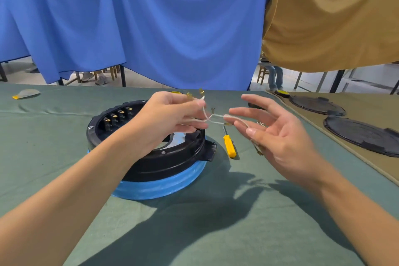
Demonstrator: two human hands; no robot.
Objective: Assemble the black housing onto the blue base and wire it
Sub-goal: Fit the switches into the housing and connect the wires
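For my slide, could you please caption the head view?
Left hand holds wires above black housing on blue base; right hand open.

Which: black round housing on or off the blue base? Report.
On. The black round plastic housing sits atop the blue round base, whose rim shows beneath.

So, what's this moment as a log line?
black housing on blue base | left hand pinches wires | right hand open, touching wires

One head-worn wide-angle view looks forward and down from close above the black housing [168,162] on the table [216,233].
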